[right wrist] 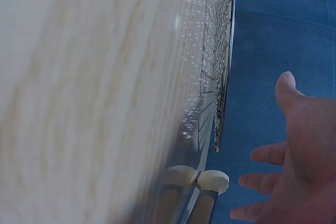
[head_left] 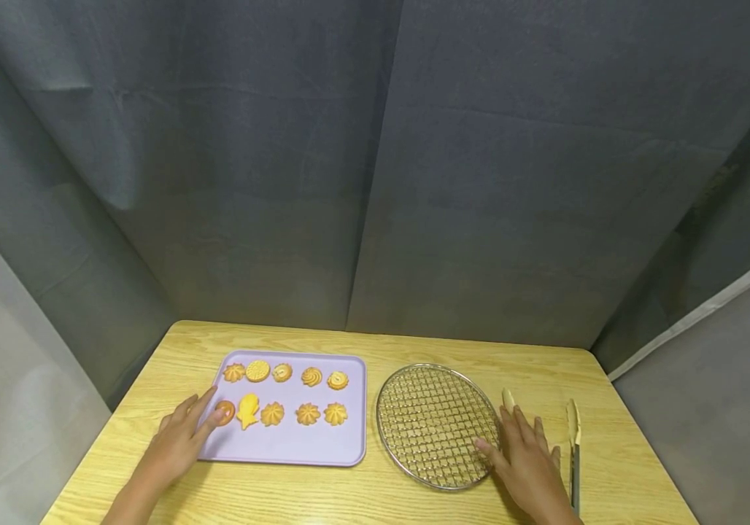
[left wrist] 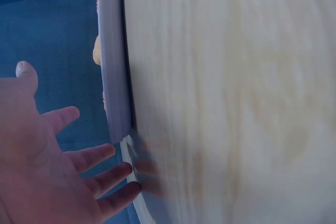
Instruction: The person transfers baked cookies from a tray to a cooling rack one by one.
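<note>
My left hand hovers at the left edge of a lilac tray, its thumb tip close to a round brown cookie. Its fingers are spread and loose in the left wrist view, holding nothing. Several cookies lie on the tray in two rows, among them a yellow fish-shaped one. Over the right edge of a round wire rack is my right hand, thumb overlapping the mesh. That hand's fingers are extended and grip nothing. Beside it lie tongs with cream tips and dark handles, partly hidden by the hand.
A light wooden table carries everything, its far corners rounded. Dark grey curtains hang behind it, and paler fabric panels close in on both sides. Tray and rack stand side by side with a narrow gap.
</note>
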Action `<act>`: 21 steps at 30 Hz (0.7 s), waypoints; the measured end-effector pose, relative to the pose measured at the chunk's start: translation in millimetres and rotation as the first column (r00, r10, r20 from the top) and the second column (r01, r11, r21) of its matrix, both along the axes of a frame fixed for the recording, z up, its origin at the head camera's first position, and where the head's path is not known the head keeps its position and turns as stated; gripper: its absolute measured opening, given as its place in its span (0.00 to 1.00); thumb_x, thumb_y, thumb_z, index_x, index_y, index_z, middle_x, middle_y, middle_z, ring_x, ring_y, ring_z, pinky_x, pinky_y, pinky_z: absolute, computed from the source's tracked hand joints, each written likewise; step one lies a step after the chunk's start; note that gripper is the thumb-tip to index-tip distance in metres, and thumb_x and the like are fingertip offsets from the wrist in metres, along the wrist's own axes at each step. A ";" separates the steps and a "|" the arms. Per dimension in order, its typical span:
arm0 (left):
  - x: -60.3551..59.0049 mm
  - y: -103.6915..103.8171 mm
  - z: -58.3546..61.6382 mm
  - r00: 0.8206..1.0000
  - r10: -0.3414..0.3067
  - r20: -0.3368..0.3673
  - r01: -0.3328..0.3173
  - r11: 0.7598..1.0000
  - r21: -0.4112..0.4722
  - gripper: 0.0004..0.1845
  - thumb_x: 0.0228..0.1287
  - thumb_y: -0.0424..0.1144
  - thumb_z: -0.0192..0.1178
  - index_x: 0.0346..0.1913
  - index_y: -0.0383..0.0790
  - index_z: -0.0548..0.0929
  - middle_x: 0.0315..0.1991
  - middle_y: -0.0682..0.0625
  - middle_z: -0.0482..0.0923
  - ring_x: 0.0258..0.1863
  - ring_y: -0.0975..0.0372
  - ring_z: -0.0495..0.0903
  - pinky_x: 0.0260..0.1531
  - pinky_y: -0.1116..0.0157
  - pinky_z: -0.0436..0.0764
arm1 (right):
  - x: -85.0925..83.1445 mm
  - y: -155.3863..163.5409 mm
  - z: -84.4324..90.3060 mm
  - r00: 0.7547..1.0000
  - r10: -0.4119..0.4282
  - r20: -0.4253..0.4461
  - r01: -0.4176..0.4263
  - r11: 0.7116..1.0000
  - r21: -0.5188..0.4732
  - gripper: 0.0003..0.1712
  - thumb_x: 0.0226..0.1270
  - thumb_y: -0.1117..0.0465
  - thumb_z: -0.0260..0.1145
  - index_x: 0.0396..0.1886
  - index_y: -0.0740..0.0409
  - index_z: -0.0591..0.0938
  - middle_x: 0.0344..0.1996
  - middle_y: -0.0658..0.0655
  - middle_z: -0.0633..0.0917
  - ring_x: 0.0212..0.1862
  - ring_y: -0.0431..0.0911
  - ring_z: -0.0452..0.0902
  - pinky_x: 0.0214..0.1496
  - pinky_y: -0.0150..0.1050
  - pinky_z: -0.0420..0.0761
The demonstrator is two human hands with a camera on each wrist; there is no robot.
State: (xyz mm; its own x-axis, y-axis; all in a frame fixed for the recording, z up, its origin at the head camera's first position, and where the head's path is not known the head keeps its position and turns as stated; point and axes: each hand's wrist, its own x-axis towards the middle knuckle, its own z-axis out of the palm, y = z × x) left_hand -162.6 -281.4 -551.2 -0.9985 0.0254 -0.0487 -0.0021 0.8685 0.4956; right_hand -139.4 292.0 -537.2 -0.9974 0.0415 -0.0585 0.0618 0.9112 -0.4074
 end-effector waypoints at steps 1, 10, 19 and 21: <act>-0.3 0.0 -0.2 1.000 -0.001 -0.002 0.001 1.000 -0.002 0.38 0.82 0.62 0.36 0.82 0.41 0.56 0.75 0.24 0.53 0.67 0.21 0.58 0.56 0.24 0.63 | 0.2 0.5 -0.2 1.000 -0.001 0.002 0.001 1.000 -0.003 0.56 0.72 0.25 0.51 0.83 0.61 0.55 0.79 0.75 0.51 0.76 0.81 0.38 0.59 0.88 0.40; -3.1 -1.2 -2.3 1.000 -0.001 -0.026 0.001 1.000 0.000 0.37 0.82 0.61 0.38 0.81 0.40 0.58 0.72 0.27 0.62 0.65 0.26 0.64 0.55 0.27 0.67 | 0.7 2.7 1.8 1.000 -0.005 0.023 0.005 1.000 -0.013 0.56 0.73 0.26 0.52 0.82 0.62 0.55 0.79 0.76 0.50 0.75 0.82 0.36 0.59 0.88 0.40; -6.1 -2.4 -6.0 1.000 0.003 -0.023 -0.003 1.000 0.012 0.38 0.82 0.60 0.38 0.80 0.36 0.59 0.69 0.26 0.65 0.62 0.33 0.68 0.53 0.32 0.72 | 3.5 4.0 3.3 1.000 -0.005 0.019 0.006 1.000 -0.016 0.54 0.74 0.28 0.52 0.82 0.63 0.54 0.79 0.77 0.50 0.75 0.83 0.37 0.59 0.88 0.41; -6.4 -2.8 -7.1 1.000 0.002 -0.015 -0.002 1.000 0.028 0.38 0.82 0.60 0.39 0.80 0.35 0.58 0.69 0.25 0.65 0.63 0.33 0.68 0.55 0.31 0.71 | 3.6 4.7 3.1 1.000 -0.002 0.018 0.002 1.000 -0.015 0.54 0.74 0.28 0.52 0.82 0.63 0.54 0.78 0.77 0.50 0.75 0.83 0.37 0.59 0.88 0.41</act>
State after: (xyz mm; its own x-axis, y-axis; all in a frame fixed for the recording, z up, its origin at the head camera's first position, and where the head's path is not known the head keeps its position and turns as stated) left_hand -169.0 -284.2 -558.3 -0.9991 0.0247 -0.0334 0.0037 0.8545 0.5194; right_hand -135.8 296.7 -534.0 -0.9961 0.0426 -0.0772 0.0712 0.9048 -0.4199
